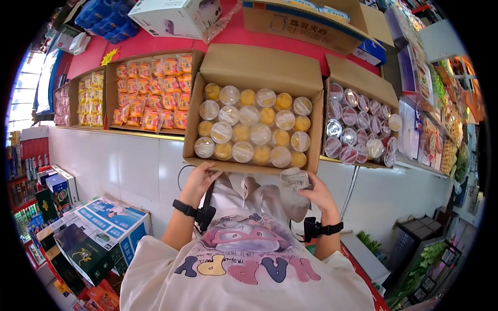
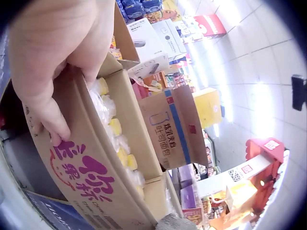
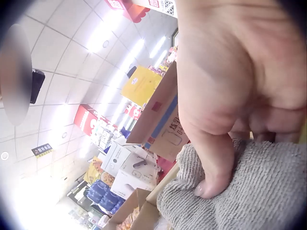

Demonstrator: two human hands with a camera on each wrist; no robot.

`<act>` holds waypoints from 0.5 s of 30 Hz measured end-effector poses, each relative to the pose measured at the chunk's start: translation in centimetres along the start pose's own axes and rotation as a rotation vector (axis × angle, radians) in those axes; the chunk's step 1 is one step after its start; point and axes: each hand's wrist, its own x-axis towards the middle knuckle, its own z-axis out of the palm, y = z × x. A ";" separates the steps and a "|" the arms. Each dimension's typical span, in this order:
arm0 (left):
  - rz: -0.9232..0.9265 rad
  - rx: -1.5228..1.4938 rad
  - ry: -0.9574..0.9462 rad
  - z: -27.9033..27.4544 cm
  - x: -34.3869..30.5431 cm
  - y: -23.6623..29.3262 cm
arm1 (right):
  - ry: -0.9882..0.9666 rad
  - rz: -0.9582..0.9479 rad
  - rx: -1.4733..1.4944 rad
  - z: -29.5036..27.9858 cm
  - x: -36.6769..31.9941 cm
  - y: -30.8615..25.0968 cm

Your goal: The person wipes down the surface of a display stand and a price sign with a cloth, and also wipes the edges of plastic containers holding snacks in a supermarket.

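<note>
An opened cardboard box [image 1: 259, 65] sits in front of me, filled with rows of clear-lidded round cups [image 1: 241, 132], some yellow and some whitish. My left hand [image 1: 198, 181] grips its front wall near the left corner. In the left wrist view the thumb presses the printed outer face, while the other fingers reach over the rim. At the front right corner, my right hand [image 1: 317, 193] holds a grey ribbed cloth [image 1: 294, 178]. The right wrist view shows the thumb pressed into that cloth [image 3: 249, 187], with the fingers partly hidden behind it.
Left of the box stands a carton of orange-wrapped snacks [image 1: 153, 93]; to its right is a carton of cups with reddish contents [image 1: 358, 119]. Behind, a taller carton [image 1: 301, 26] and a white box [image 1: 174, 18] rest on the red surface [image 1: 228, 33]. Stacked boxes [image 1: 98, 233] stand lower left.
</note>
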 end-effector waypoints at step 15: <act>0.717 0.536 0.528 -3.6 -3.2 4.4 | 0.030 -0.156 0.110 -5.8 -5.8 -3.2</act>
